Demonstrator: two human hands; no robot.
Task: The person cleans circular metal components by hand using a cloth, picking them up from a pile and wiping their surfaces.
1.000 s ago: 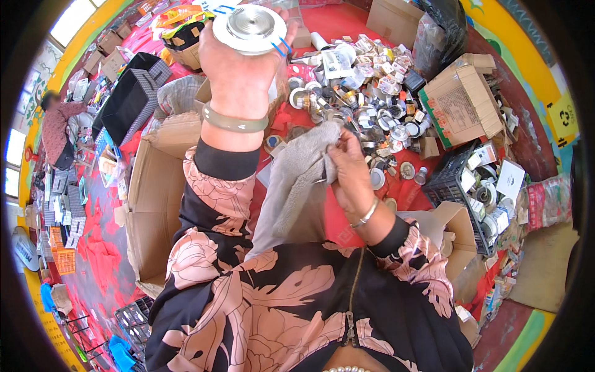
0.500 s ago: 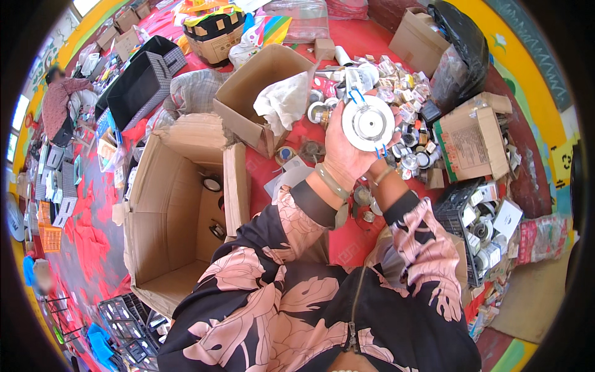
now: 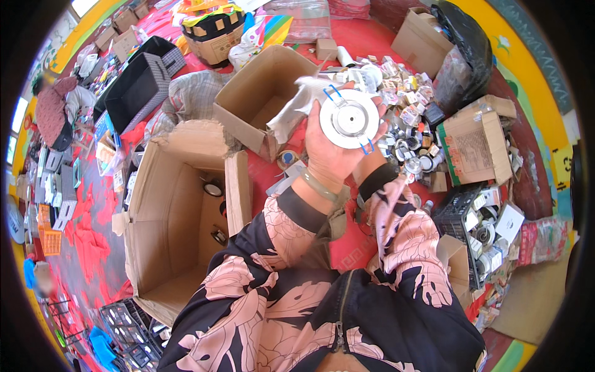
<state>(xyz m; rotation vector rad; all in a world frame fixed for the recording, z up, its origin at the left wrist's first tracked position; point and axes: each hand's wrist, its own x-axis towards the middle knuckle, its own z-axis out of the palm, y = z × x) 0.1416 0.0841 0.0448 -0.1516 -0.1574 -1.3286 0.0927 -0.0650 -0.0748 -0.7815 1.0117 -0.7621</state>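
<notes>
A round white recessed downlight (image 3: 352,121) with a silvery inner ring and blue-sleeved spring clips is held up before me. My left hand (image 3: 324,147) is closed around its left and lower side, with the thumb along the edge. My right hand (image 3: 370,162) grips it from the right, partly hidden behind it. A white cloth or soft wrapping (image 3: 290,118) hangs over the edge of an open cardboard box (image 3: 248,124), just left of my left hand. Whether my fingers touch this cloth is hidden.
A tall open carton (image 3: 167,211) with a few round fittings inside stands at my left. Beyond my hands lies a pile of small boxes and lamps (image 3: 406,102). At right are another carton (image 3: 474,149) and a black crate (image 3: 462,211). A person (image 3: 56,115) sits far left.
Both hands have moved slightly left and toward me with the downlight, which has turned a little. The white cloth has shifted and now reaches up beside my left hand.
</notes>
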